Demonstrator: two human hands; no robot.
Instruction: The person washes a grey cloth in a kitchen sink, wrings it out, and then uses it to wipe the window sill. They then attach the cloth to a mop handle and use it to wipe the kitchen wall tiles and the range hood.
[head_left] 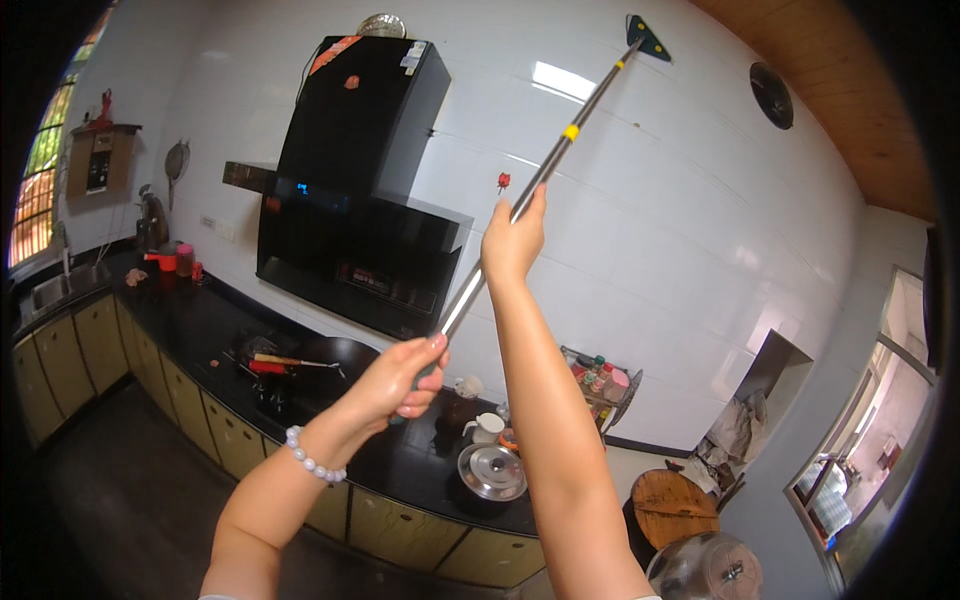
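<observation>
A long telescopic pole mop [553, 155] with yellow rings slants up to the right across the white tiled wall. Its dark green triangular head [649, 38] lies against the tiles just below the wooden ceiling. My left hand [400, 378], with a pearl bracelet [312, 458] on its wrist, is wrapped round the lower grip of the pole. Higher up, my right hand [514, 238] is closed around the shaft. Both arms are raised and stretched forward. The grip's end is mostly hidden behind my left hand.
A black range hood [350, 130] juts from the wall on the left. Below, a wok [335, 362] and a lidded metal pot [492, 471] stand on the black counter [190, 325]. A spice rack [605, 385], a round wooden lid [675, 505] and a window [865, 430] are at right.
</observation>
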